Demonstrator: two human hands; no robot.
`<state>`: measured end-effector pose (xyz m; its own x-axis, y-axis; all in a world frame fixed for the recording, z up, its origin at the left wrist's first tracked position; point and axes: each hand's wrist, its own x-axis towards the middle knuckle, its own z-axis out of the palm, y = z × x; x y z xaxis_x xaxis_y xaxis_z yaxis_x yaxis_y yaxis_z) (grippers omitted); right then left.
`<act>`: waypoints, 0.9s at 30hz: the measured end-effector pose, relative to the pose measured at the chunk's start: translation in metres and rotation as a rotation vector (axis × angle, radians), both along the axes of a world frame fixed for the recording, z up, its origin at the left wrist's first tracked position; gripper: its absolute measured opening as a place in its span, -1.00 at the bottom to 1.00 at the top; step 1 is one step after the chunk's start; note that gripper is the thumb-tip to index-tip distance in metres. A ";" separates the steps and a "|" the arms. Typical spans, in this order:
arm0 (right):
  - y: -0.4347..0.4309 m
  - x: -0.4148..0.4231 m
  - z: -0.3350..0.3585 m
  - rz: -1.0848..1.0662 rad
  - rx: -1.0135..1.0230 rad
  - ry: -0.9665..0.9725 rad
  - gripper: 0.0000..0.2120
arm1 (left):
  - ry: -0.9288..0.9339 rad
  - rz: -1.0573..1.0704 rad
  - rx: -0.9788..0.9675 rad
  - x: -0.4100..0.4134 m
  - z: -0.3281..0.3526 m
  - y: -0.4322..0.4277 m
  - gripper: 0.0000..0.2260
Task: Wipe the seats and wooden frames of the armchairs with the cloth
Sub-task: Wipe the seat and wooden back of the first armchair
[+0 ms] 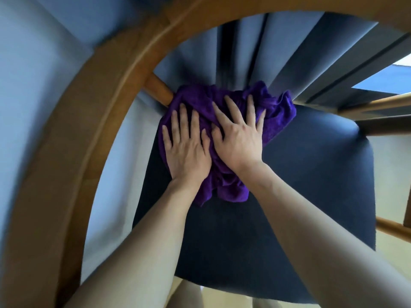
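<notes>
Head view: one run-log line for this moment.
step: wiping seat | left hand: flat on cloth | right hand: flat on cloth, fingers spread | cloth: purple, bunched near seat's back edge | wooden frame: no hand on it

Curtain: blue-grey, vertical folds, top centre. Surface: pale blue, plain, left. Patch: bright white, right edge. Floor: pale beige, lower right.

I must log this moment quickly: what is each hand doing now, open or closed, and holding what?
Left hand: open, pressing flat on the purple cloth.
Right hand: open, fingers spread, pressing the same cloth.
</notes>
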<state>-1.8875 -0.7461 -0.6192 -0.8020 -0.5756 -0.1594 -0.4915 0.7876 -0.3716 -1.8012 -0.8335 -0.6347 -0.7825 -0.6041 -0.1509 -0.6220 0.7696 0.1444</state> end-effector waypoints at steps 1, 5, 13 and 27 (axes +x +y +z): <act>0.005 0.010 0.001 0.031 -0.016 -0.001 -0.48 | -0.012 0.029 -0.003 0.011 0.001 0.005 -0.45; 0.020 0.064 0.004 0.212 -0.002 -0.028 -0.45 | -0.093 0.118 -0.031 0.079 0.007 0.029 -0.47; -0.019 0.045 0.002 0.387 -0.012 -0.030 -0.43 | -0.068 0.262 0.067 0.072 0.009 0.009 -0.45; -0.026 0.104 0.008 0.475 0.059 -0.030 -0.36 | -0.025 0.462 0.045 0.134 0.004 0.029 -0.53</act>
